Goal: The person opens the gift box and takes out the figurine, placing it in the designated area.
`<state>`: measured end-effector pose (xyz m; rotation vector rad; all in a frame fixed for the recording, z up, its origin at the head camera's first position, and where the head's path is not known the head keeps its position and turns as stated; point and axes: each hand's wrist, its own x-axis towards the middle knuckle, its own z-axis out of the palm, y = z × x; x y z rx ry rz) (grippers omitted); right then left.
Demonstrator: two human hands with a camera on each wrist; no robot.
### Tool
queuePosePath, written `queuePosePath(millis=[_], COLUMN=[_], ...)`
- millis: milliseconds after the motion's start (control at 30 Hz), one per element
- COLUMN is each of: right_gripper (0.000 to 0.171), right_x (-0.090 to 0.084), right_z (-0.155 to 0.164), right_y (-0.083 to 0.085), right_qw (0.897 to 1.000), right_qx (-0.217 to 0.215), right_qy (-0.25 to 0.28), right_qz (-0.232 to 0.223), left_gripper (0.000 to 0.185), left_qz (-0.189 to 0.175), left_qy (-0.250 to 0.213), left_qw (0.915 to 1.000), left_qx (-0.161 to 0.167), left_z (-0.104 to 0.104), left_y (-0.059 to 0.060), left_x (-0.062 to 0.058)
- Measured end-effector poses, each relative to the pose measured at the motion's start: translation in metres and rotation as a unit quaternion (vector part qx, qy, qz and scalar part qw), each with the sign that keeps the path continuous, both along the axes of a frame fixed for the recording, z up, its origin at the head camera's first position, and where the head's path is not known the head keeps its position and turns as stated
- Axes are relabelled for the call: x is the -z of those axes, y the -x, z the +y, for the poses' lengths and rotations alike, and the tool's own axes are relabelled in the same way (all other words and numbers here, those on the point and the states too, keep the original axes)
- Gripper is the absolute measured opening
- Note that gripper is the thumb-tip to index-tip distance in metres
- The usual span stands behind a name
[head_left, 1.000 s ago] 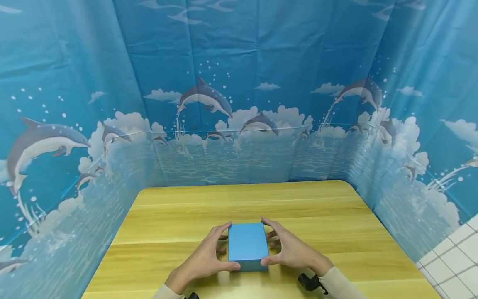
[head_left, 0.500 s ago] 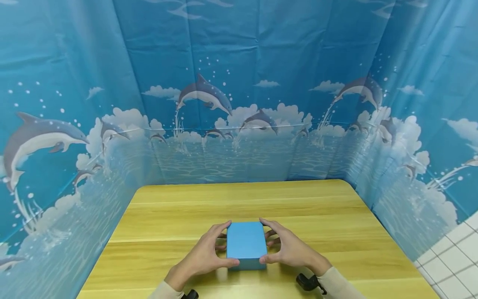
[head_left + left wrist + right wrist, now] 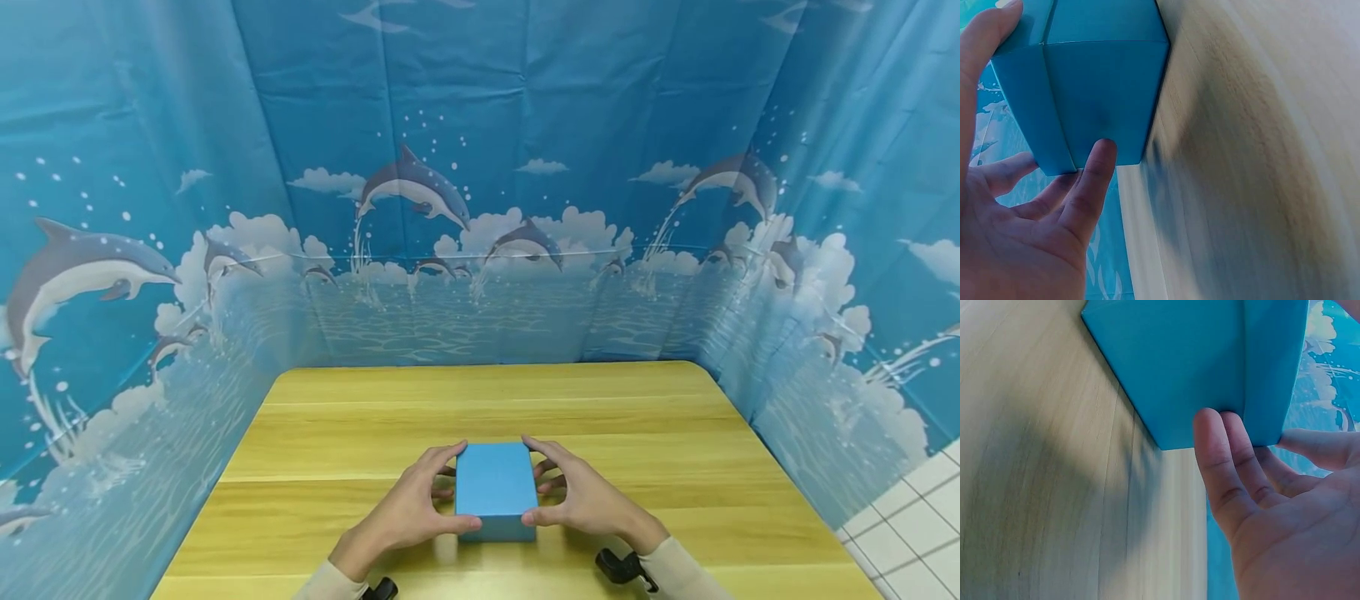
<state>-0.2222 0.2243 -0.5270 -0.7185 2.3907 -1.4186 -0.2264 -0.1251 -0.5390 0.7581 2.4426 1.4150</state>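
Note:
A blue box [image 3: 496, 481] sits on the wooden table, close to its near side, with its flat top up. My left hand [image 3: 415, 508] grips its left side, thumb at the near edge and index finger at the far corner. From the other side my right hand [image 3: 588, 500] holds it the same way. In the left wrist view, a lid seam runs round the box [image 3: 1107, 94], and one fingertip touches the side wall. The right wrist view has two fingertips against the opposite wall of the box [image 3: 1172, 369].
The yellow wood-grain table [image 3: 337, 433] extends behind and to both sides of the box. A blue curtain [image 3: 465, 325] printed with dolphins hangs along the back and sides. White floor tiles [image 3: 922, 517] show at the lower right. A dark device [image 3: 618, 567] is strapped at the right wrist.
The head view shifts slightly. Both hands and the box stay in nearly the same place, with the grip unchanged.

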Motion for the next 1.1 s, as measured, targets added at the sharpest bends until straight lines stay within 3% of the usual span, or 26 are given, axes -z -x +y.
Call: queuePosePath(millis=[633, 1100], right_gripper=[0.103, 0.102], right_x=[-0.006, -0.011], right_z=[-0.001, -0.003], right_y=[0.001, 0.005], right_qw=[1.000, 0.999], right_qx=[0.006, 0.003], right_qy=[0.003, -0.012], right_qz=[0.000, 0.034], left_gripper=[0.104, 0.102], left_qz=[0.006, 0.017], left_qy=[-0.002, -0.013], left_qw=[1.0000, 0.9998], left_qx=[0.002, -0.002], left_z=[-0.004, -0.005], left_y=[0.003, 0.002], left_x=[-0.005, -0.013])
